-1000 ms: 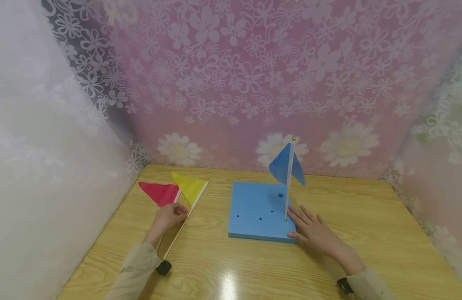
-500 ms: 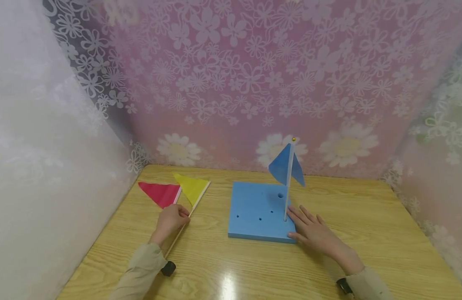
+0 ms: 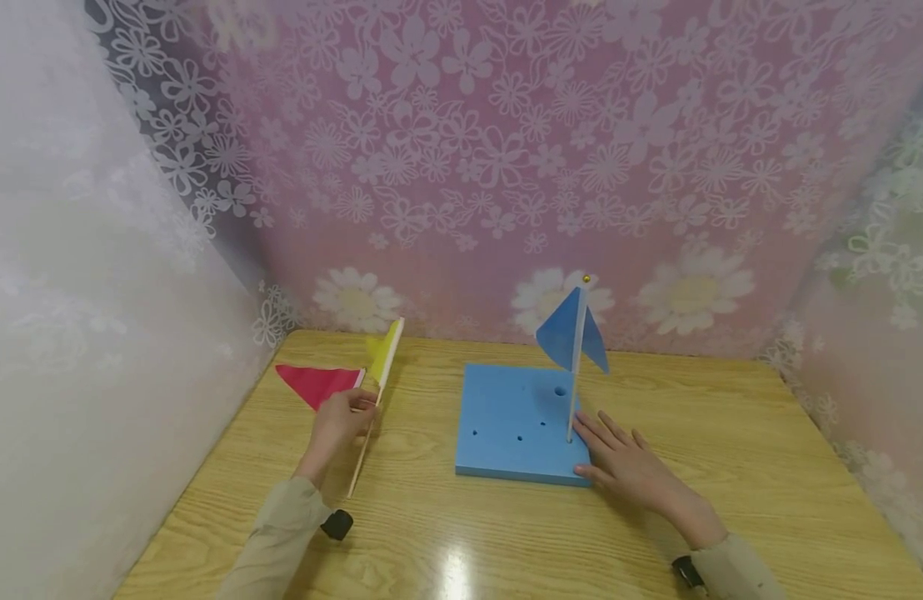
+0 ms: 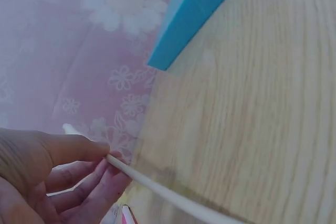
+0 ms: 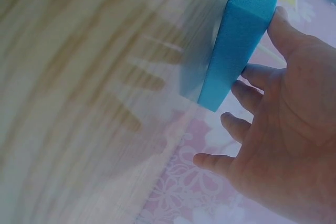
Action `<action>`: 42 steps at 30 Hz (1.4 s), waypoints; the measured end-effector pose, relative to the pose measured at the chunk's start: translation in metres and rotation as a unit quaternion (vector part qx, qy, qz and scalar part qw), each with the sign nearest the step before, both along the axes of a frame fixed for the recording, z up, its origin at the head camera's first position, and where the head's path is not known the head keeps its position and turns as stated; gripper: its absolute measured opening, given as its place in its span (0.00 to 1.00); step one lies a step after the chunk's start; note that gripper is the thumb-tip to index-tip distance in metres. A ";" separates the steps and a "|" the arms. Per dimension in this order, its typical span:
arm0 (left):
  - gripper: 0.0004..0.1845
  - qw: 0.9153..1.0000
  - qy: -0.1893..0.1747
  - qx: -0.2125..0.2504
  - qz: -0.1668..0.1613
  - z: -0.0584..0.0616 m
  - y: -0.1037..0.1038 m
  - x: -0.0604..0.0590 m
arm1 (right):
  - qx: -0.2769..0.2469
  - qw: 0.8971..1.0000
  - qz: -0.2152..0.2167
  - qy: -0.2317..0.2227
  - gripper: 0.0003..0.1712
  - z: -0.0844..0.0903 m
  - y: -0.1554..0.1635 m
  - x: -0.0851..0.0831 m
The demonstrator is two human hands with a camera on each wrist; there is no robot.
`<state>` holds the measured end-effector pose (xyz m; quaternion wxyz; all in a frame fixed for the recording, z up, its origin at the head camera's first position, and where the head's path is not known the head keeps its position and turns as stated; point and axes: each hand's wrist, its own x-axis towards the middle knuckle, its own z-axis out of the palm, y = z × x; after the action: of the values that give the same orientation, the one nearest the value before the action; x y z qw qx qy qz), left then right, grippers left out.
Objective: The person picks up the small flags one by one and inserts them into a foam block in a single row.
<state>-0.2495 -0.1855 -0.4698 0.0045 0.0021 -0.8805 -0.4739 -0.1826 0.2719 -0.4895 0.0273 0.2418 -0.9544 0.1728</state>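
Left hand fingers pinch the yellow flag stick; right hand flat on foam block

Wooden table inside a flower-patterned booth.

A red flag lies flat at the left of the frame, near the far left corner of the light wooden table. A pink backdrop printed with white flowers fills the upper half. A pale lace curtain closes the left edge and a greenish floral curtain the right. A bright glare sits on the table at bottom centre.
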 end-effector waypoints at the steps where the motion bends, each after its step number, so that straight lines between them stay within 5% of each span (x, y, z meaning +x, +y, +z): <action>1: 0.13 1.000 -0.001 0.011 -0.002 0.001 0.001 -0.001 | 0.002 1.000 -0.001 -0.003 0.42 0.001 0.000 0.000; 12: 0.16 0.992 0.051 0.114 -0.019 0.005 0.018 -0.015 | -0.002 1.000 0.003 0.011 0.41 0.000 0.002 0.000; 21: 0.16 0.984 0.091 0.150 -0.022 0.006 0.044 -0.018 | 0.020 1.000 -0.009 -0.011 0.42 0.003 0.001 -0.001; 32: 0.13 0.961 0.162 0.212 -0.071 0.017 0.093 -0.023 | 0.029 0.999 -0.007 -0.025 0.41 0.007 0.000 0.001; 42: 0.12 0.940 0.202 0.247 -0.119 0.059 0.146 -0.005 | 0.020 1.000 0.001 0.006 0.41 -0.008 0.006 -0.003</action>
<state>-0.2549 -0.0398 -0.4112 0.1254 -0.1977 -0.7102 -0.6639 -0.1851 0.2777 -0.4975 0.0285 0.2443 -0.9573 0.1523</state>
